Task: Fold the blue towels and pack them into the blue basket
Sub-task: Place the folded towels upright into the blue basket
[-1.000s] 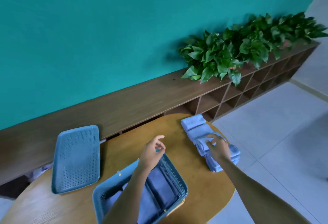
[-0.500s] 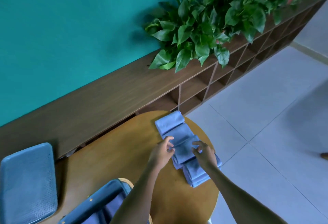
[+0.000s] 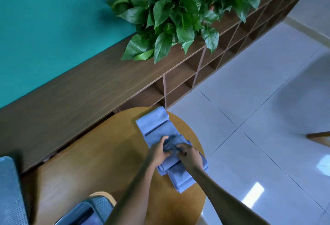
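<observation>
Several light blue towels lie in a row along the right edge of the round wooden table (image 3: 107, 153). A folded towel (image 3: 151, 120) lies farthest away, another (image 3: 160, 133) just nearer. In the middle of the row, my left hand (image 3: 158, 153) and my right hand (image 3: 190, 157) both grip a bunched towel (image 3: 172, 144), fingers curled into the cloth. A stack of folded towels (image 3: 182, 180) lies under and nearer than my right hand. Only a corner of the blue basket (image 3: 92, 210) shows at the bottom edge, left of my left forearm.
A blue perforated lid (image 3: 9, 194) lies at the table's left edge. Behind the table runs a long brown shelf unit (image 3: 89, 85) with open cubbies and leafy plants (image 3: 169, 14) on top. White tiled floor (image 3: 259, 117) lies to the right.
The view has swung right and closer, pushing the basket nearly out of frame. My left hand came off the basket to the towels; both hands now gather one towel, which has bunched up.
</observation>
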